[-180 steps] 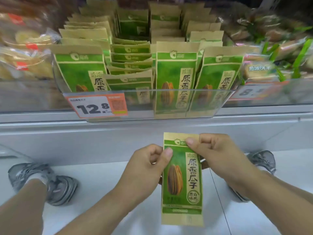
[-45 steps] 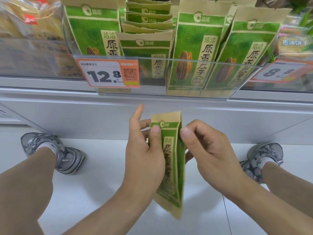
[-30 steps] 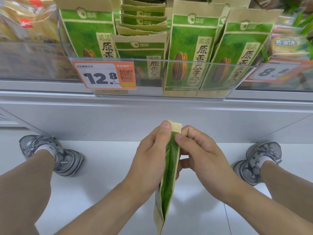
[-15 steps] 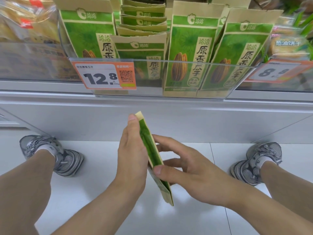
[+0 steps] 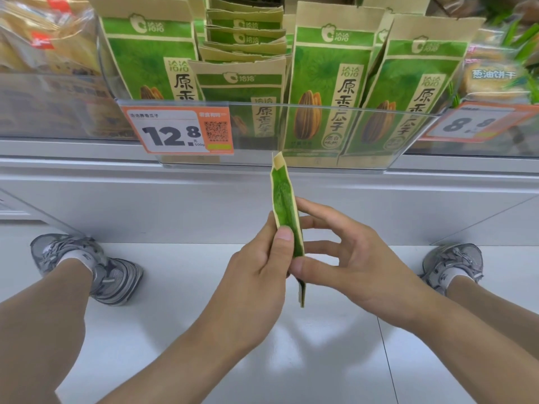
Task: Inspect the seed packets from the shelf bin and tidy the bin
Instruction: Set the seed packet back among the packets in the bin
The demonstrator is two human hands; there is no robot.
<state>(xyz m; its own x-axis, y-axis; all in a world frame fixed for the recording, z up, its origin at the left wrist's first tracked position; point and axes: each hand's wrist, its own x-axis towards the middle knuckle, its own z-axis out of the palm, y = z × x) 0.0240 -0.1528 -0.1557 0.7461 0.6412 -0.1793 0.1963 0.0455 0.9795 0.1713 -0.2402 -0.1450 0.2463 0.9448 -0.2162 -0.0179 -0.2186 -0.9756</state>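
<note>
A: Which step is showing?
B: Inspecting. Left hand (image 5: 259, 266) is pinching the packet (image 5: 287, 211) edge-on below the bin (image 5: 320, 158); right hand (image 5: 347, 258) is steadying it with spread fingers.
A: Next?
B: Probably turning it, then restocking.

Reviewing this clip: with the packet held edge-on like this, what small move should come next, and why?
Probably rotate the seed packet so a flat face turns toward the camera. Only its thin edge shows now, pinched by the left hand, with the right hand touching its lower part, fingers spread. Nothing printed is readable, so inspection needs a face.
</note>
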